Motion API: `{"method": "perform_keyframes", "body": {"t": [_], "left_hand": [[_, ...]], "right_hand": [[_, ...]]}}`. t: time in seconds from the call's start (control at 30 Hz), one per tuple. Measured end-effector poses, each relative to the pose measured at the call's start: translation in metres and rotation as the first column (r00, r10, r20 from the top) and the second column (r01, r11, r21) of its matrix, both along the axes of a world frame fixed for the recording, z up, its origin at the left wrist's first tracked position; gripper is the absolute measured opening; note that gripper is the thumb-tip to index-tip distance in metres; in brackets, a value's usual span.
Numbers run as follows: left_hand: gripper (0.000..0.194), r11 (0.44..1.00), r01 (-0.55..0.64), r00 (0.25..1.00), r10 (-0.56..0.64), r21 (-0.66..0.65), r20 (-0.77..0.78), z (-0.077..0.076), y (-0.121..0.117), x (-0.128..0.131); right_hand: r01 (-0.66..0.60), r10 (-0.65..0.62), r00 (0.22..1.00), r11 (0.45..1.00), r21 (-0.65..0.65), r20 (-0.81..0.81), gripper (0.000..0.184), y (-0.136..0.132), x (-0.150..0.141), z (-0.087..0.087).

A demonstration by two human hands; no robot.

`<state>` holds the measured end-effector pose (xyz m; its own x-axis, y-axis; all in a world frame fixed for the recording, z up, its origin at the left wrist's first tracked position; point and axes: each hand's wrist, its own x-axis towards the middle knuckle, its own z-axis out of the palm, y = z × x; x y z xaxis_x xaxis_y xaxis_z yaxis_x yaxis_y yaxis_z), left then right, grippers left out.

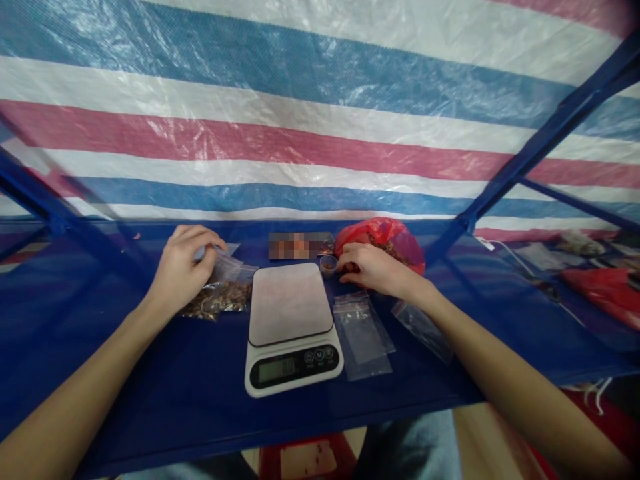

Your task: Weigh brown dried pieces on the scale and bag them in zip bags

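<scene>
Left of digital scale: left grip shut on zip bag. Right of scale: right grip curled beside small cup, hold unclear.

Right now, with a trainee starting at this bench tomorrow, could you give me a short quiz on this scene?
1. Which is nearer the red plastic bag: the left hand or the right hand?
2. True or false: the small cup stands on the platform of the digital scale.
3. What does the clear plastic bag at the left hand contain?

Key:
1. The right hand.
2. False: it stands beside the scale, not on it.
3. Brown dried pieces.
</scene>
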<state>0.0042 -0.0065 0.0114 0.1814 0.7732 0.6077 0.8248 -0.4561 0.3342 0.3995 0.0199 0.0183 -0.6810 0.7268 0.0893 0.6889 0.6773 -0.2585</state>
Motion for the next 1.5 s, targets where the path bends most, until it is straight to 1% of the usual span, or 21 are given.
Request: {"method": "perform_keyframes", "body": {"t": [0.1,0.2,0.3,0.47,0.53,0.6,0.7,0.77,0.83,0.9,0.97,1.07,1.13,1.17,1.27,1.3,1.37,1.43,1.5], "left_hand": [[0.024,1.000,-0.003,1.000,0.003,-0.016,0.011,0.001,-0.001,0.000],[0.023,0.999,-0.006,1.000,0.006,-0.034,0.018,0.002,-0.002,0.001],[0.023,0.999,-0.002,1.000,0.003,-0.043,0.019,0.003,-0.003,0.002],[0.024,0.999,-0.001,1.000,0.002,-0.041,0.018,0.003,-0.003,0.001],[0.025,0.999,-0.014,0.999,0.015,-0.038,0.029,0.002,-0.002,0.001],[0.025,0.999,-0.025,0.999,0.026,-0.038,0.035,0.001,-0.001,0.000],[0.024,0.999,-0.029,0.999,0.031,-0.041,0.038,0.001,0.000,0.000],[0.023,0.999,-0.026,0.999,0.027,-0.035,0.036,0.001,0.000,-0.001],[0.025,0.999,-0.026,0.999,0.027,-0.028,0.029,0.001,0.000,-0.001],[0.026,0.999,-0.027,0.999,0.027,-0.024,0.023,0.001,0.000,-0.001],[0.027,0.999,-0.024,0.999,0.025,-0.026,0.020,0.001,0.001,-0.001],[0.026,0.999,-0.033,0.999,0.033,-0.042,0.016,-0.001,0.002,-0.003],[0.025,0.998,-0.039,0.999,0.040,-0.044,0.018,-0.001,0.002,-0.003],[0.024,0.999,-0.037,0.999,0.037,-0.041,0.020,-0.001,0.002,-0.003],[0.023,0.999,-0.021,1.000,0.022,-0.037,0.011,0.000,0.001,-0.002],[0.023,0.999,-0.018,1.000,0.018,-0.040,0.001,0.001,0.000,-0.001],[0.025,0.999,-0.015,1.000,0.014,-0.050,-0.018,0.002,0.000,0.000],[0.027,0.998,-0.016,1.000,0.015,-0.058,-0.027,0.003,0.000,0.000],[0.028,0.998,-0.019,1.000,0.018,-0.060,-0.024,0.002,0.000,0.000]], "right_hand": [[-0.004,0.004,1.000,1.000,0.013,-0.021,0.007,-0.003,-0.002,-0.001],[0.009,-0.009,0.999,1.000,0.018,-0.043,0.011,-0.003,0.002,0.004],[0.017,-0.015,0.997,1.000,0.015,-0.075,0.009,-0.003,0.004,0.009],[0.006,-0.006,1.000,1.000,0.013,-0.026,0.011,-0.004,0.002,0.003],[-0.006,0.007,0.999,1.000,0.030,-0.052,0.013,-0.004,0.003,0.002],[0.003,0.004,0.992,0.999,0.054,-0.126,0.014,-0.004,0.003,0.005],[0.076,-0.045,0.942,0.994,0.081,-0.334,0.013,-0.006,-0.001,0.012],[0.099,-0.055,0.898,0.992,0.080,-0.437,0.012,-0.009,-0.007,0.015],[0.093,-0.046,0.880,0.993,0.077,-0.472,0.014,-0.010,-0.011,0.015],[0.117,-0.060,0.871,0.989,0.087,-0.488,0.017,-0.009,-0.009,0.016],[0.188,-0.114,0.853,0.977,0.097,-0.509,0.019,-0.005,0.000,0.018],[0.313,-0.214,0.815,0.945,0.098,-0.539,0.020,0.003,0.020,0.025],[0.347,-0.250,0.797,0.935,0.077,-0.550,0.021,0.007,0.031,0.028],[0.336,-0.249,0.796,0.940,0.059,-0.552,0.021,0.007,0.033,0.028],[0.220,-0.171,0.837,0.975,0.033,-0.519,0.018,0.005,0.026,0.020],[0.180,-0.135,0.863,0.982,0.048,-0.486,0.019,0.002,0.020,0.016],[0.123,-0.077,0.922,0.988,0.098,-0.380,0.027,-0.004,0.005,0.007],[0.096,-0.056,0.959,0.986,0.133,-0.277,0.033,-0.010,-0.009,-0.001],[0.101,-0.066,0.968,0.985,0.137,-0.241,0.033,-0.014,-0.017,-0.006]]}}
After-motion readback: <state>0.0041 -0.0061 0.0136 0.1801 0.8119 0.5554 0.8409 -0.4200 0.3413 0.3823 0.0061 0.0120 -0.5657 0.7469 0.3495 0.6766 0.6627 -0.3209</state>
